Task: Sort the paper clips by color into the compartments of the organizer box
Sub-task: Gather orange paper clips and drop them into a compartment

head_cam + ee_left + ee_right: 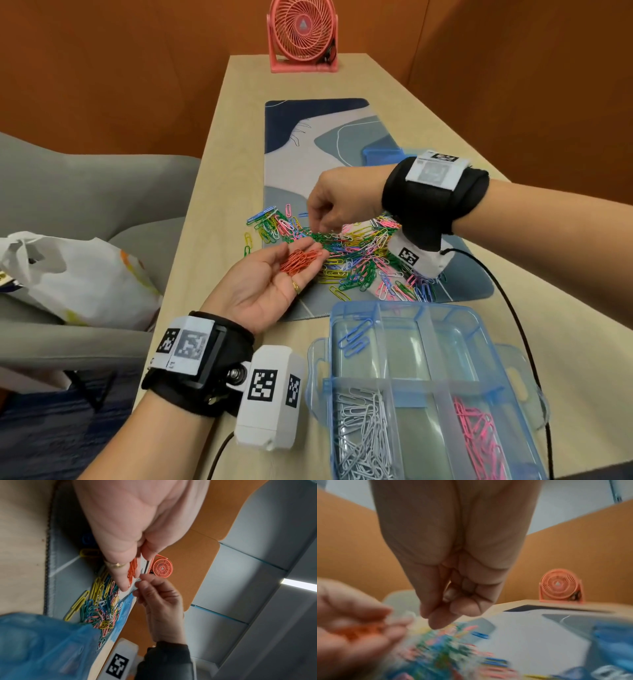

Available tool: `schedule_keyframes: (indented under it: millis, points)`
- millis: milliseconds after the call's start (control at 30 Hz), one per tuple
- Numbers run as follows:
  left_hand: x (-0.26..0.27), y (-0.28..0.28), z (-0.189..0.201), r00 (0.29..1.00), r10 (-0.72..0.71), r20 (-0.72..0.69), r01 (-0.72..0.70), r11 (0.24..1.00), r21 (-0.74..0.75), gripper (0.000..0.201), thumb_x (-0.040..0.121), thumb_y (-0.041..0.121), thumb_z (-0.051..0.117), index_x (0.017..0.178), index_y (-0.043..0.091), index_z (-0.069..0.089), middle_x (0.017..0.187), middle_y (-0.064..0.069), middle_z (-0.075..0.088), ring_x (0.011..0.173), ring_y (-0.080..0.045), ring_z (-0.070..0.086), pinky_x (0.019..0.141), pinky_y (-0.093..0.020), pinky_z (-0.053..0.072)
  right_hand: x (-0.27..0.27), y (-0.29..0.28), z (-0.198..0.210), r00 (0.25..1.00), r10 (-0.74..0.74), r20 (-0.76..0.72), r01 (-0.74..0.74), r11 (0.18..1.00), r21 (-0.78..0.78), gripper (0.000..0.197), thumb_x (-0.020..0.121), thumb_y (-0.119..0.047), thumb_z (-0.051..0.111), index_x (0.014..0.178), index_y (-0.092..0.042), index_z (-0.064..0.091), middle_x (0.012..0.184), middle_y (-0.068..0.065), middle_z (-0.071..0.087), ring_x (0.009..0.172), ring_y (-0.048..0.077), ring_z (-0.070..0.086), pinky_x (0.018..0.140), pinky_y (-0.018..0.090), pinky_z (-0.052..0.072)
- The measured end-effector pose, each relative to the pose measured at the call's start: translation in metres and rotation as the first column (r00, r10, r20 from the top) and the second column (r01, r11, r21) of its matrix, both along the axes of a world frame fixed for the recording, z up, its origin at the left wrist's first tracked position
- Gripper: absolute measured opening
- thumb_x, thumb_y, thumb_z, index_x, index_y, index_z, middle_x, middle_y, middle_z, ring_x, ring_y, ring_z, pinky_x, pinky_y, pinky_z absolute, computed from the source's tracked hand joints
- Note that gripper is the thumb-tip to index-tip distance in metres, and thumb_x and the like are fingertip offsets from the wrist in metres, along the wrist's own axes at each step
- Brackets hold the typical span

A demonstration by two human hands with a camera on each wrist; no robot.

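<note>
My left hand (308, 250) lies palm up over the mat's left edge, fingers relaxed, with a small bunch of orange clips (299, 261) resting on them; the left wrist view shows these orange clips (133, 569) along the fingers. My right hand (317, 222) hovers just above the left fingertips and the mixed pile of coloured clips (356, 257), fingers curled, thumb against index (440, 619); no clip shows between them. The clear blue organizer box (411, 390) stands in front, with blue clips (354, 337), silver clips (359, 435) and pink clips (479, 438) in separate compartments.
The pile sits on a blue-grey patterned mat (318, 144) on a narrow wooden table. A pink fan (303, 34) stands at the far end. The box's blue lid (382, 156) lies behind my right wrist. A white plastic bag (78, 277) rests on the grey armchair at left.
</note>
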State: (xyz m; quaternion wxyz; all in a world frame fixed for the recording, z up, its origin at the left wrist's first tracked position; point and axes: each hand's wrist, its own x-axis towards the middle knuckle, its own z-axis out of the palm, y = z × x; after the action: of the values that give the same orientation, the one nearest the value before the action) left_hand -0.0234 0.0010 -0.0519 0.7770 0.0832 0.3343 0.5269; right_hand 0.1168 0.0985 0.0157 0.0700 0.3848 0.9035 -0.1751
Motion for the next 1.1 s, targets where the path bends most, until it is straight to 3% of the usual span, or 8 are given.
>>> schedule_keyframes:
  millis: [133,267,467,567,767,900,1000,1100]
  points:
    - [-0.001,0.0,0.0,0.999,0.016,-0.049,-0.016,1.0,-0.002,0.028,0.099,0.001,0.034,0.099,-0.015,0.057,0.092,-0.025,0.067,0.075,-0.036,0.069,0.076,-0.04,0.055,0.009,0.005,-0.013,0.984,-0.022,0.179,0.006,0.996,0.089,0.016,0.084,-0.014,0.067,0.099,-0.016,0.072,0.081,-0.008,0.062,0.073,0.007,0.052,0.055,0.006,0.033]
    - [0.0,-0.002,0.0,0.998,0.025,-0.063,-0.025,1.0,0.002,0.026,0.098,-0.003,0.034,0.102,-0.014,0.057,0.093,-0.024,0.066,0.085,-0.035,0.066,0.075,-0.038,0.056,0.014,0.006,-0.013,0.984,-0.056,0.172,0.033,0.991,0.129,0.013,0.084,-0.015,0.063,0.093,-0.014,0.073,0.086,-0.005,0.069,0.077,0.01,0.059,0.06,0.018,0.041]
    - [0.001,-0.002,0.001,0.996,0.021,-0.088,-0.021,1.0,0.005,0.026,0.098,-0.003,0.035,0.099,-0.013,0.058,0.088,-0.024,0.068,0.073,-0.033,0.07,0.074,-0.037,0.057,0.019,0.003,-0.016,0.976,-0.067,0.209,0.041,0.991,0.124,0.007,0.083,-0.017,0.067,0.086,-0.012,0.071,0.068,-0.01,0.058,0.068,0.011,0.052,0.054,0.016,0.037]
    - [0.001,-0.002,0.0,0.996,0.015,-0.086,-0.015,1.0,0.009,0.025,0.098,-0.003,0.035,0.1,-0.014,0.058,0.093,-0.025,0.067,0.074,-0.034,0.07,0.074,-0.037,0.057,0.023,0.005,-0.013,0.984,-0.107,0.142,0.102,0.994,0.042,0.009,0.086,-0.012,0.061,0.084,-0.016,0.068,0.064,-0.014,0.06,0.06,0.003,0.053,0.057,0.019,0.04]
    - [0.001,-0.002,0.001,0.996,0.009,-0.084,-0.009,1.0,0.002,0.026,0.098,-0.003,0.035,0.099,-0.014,0.059,0.092,-0.025,0.067,0.075,-0.034,0.07,0.074,-0.037,0.057,0.026,0.006,-0.008,0.987,-0.158,0.014,0.159,0.984,-0.085,0.009,0.09,-0.008,0.054,0.088,-0.014,0.061,0.071,-0.007,0.068,0.062,0.004,0.064,0.061,0.011,0.045]
    - [0.0,-0.003,0.002,0.996,0.003,-0.089,-0.003,1.0,0.005,0.027,0.098,-0.002,0.035,0.098,-0.013,0.059,0.094,-0.024,0.067,0.078,-0.034,0.069,0.076,-0.038,0.056,0.026,0.005,-0.002,0.981,-0.193,-0.007,0.192,0.979,-0.068,0.02,0.087,-0.007,0.051,0.093,-0.018,0.067,0.065,-0.008,0.065,0.059,0.005,0.06,0.054,0.01,0.043]
    - [0.0,-0.002,0.002,0.995,-0.015,-0.098,0.016,1.0,0.004,0.028,0.098,-0.001,0.034,0.098,-0.013,0.059,0.091,-0.025,0.068,0.076,-0.035,0.07,0.076,-0.039,0.055,0.026,0.004,0.0,0.967,-0.221,-0.131,0.193,0.962,-0.195,0.013,0.089,-0.006,0.058,0.094,-0.011,0.069,0.065,-0.003,0.066,0.057,0.006,0.06,0.062,0.017,0.051]
    - [0.001,-0.003,0.002,0.993,-0.041,-0.109,0.041,0.999,0.0,0.026,0.098,0.0,0.036,0.102,-0.015,0.057,0.101,-0.026,0.064,0.09,-0.037,0.065,0.078,-0.041,0.053,0.022,0.001,-0.001,0.938,-0.233,-0.256,0.143,0.934,-0.326,0.008,0.09,-0.002,0.06,0.088,-0.008,0.065,0.061,-0.004,0.068,0.058,0.006,0.064,0.06,0.018,0.054]
